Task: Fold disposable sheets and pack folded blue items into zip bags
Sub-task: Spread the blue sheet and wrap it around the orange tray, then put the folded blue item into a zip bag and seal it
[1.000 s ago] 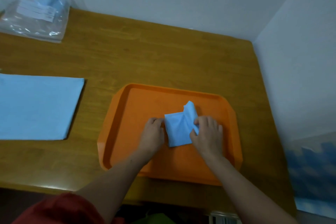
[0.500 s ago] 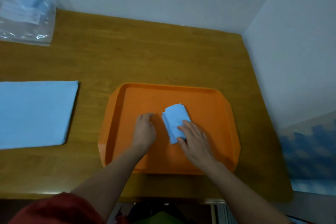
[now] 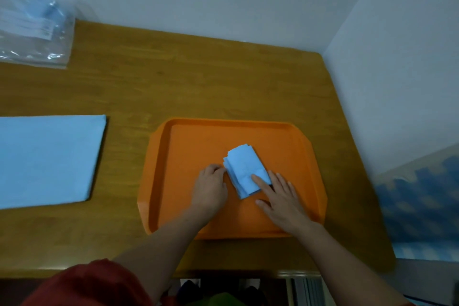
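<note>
A small folded blue sheet point(image 3: 244, 169) lies in the middle of an orange tray point(image 3: 188, 139). My right hand point(image 3: 280, 194) lies flat with straight fingers, its forefinger pressing on the packet's near right part. My left hand point(image 3: 211, 186) sits at the packet's left edge with curled fingers touching the layered edge. A stack of unfolded blue sheets point(image 3: 47, 159) rests on the table to the left. Clear zip bags point(image 3: 32, 30) lie at the far left corner.
The wooden table point(image 3: 198, 77) stands in a room corner, with walls behind and to the right. A blue foam floor mat point(image 3: 419, 204) shows beyond the table's right edge. Bare wood lies between the tray and the sheet stack.
The raised flap of the blue sheet was folded down into a compact packet. My right hand flattened onto it, and my left hand came back to its left edge.
</note>
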